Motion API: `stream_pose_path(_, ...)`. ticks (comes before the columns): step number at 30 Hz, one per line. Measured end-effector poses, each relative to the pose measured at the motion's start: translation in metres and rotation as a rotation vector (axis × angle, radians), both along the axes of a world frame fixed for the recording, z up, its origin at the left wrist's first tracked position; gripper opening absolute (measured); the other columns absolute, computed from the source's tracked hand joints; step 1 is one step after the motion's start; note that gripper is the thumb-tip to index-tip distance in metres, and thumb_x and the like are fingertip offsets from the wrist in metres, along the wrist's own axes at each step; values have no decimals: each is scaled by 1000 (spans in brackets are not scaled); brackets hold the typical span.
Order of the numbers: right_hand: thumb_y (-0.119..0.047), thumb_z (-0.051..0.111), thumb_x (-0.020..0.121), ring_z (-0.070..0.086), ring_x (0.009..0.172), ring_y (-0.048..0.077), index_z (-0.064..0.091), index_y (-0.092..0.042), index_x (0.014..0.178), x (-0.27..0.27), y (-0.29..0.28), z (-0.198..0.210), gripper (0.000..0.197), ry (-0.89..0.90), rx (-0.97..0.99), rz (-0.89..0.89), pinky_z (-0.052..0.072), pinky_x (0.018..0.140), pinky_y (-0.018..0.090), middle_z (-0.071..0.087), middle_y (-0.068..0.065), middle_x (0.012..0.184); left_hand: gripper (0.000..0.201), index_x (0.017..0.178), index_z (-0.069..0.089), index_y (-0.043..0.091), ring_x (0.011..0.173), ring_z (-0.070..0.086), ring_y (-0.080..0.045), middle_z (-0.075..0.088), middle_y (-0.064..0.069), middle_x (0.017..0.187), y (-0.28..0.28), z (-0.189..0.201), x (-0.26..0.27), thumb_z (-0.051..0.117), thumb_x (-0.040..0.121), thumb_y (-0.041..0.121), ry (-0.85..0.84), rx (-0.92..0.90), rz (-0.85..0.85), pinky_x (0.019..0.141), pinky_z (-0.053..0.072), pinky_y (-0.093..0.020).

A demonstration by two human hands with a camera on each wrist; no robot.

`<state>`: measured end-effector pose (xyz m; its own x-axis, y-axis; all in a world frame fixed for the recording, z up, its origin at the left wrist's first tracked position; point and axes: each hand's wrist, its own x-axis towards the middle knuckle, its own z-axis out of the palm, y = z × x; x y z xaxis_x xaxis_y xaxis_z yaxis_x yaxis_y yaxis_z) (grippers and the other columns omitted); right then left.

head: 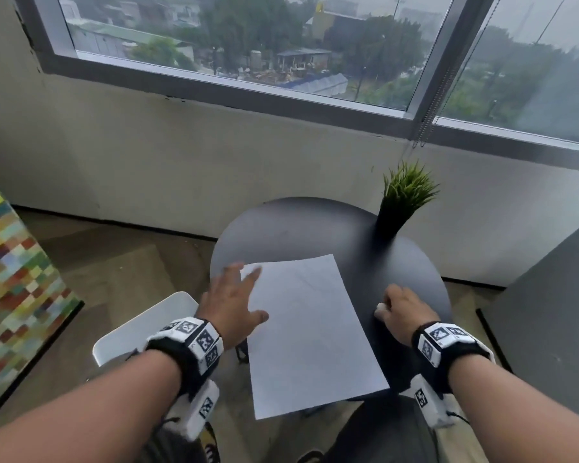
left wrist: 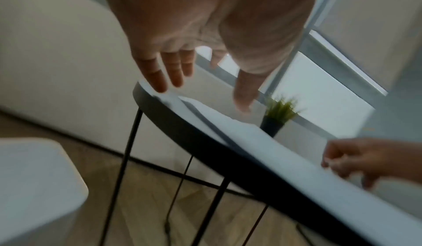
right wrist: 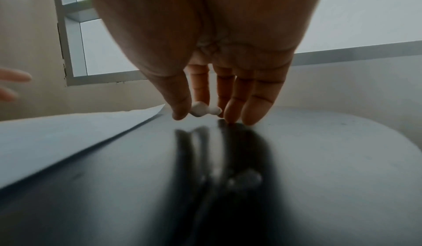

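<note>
paper sheet (head: 311,332) flat on round black table (head: 298,225), overhangs rim at 6 o'clock | left hand (head: 229,302) at sheet's 10 o'clock, fingers straight, spread, contact unclear | right hand (head: 403,312) at sheet's 3 o'clock, thumb and forefinger pinch small white lump (right wrist: 204,110), fingertips on tabletop | potted plant (head: 401,202) at table's 1 o'clock
</note>
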<state>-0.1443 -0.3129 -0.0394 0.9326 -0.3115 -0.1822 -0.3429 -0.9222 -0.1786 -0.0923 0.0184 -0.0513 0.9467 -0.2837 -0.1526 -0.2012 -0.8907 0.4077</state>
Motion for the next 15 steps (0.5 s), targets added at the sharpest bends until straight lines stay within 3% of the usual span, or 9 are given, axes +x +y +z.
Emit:
stream_pose_path(2,-37,53,91,56,92,26,43,-20,89,3,13,12,19,-31,66,31,43,75,33,59,2,98,94,160,15,41,156,-6,-20,-2,6,170,5,-4,-3,57,84,74,11,207,-226,125,4,-51)
stream_pose_path(4,-35,59,86,57,81,26,45,-20,86,6,35,22,21,-55,181,70,44,67,33,62,0,85,106,161,8,40,156,-16,-20,-9,8,170,6,-11,-8,50,75,88,85,302,-308,122,-10,-59)
stream_pose_path(7,-30,70,77,61,73,23,51,-18,79,10,73,27,22,-39,349,173,50,64,36,65,2,75,118,160,-5,40,154,-22,-22,-18,7,169,-2,-17,-13,45,69,95,101,356,-358,118,-15,-64)
stream_pose_path(11,-23,68,84,62,58,14,59,-17,82,18,106,15,11,33,504,233,55,58,31,70,2,73,127,159,-13,37,153,-25,-27,-27,4,167,-21,-19,-15,47,65,98,111,384,-406,118,-16,-65)
stream_pose_path(15,-25,59,88,62,81,22,56,-21,89,27,102,7,5,31,265,238,50,70,30,68,2,88,136,158,-18,37,152,-26,-31,-31,3,166,-28,-18,-15,52,59,99,146,416,-406,117,-13,-68)
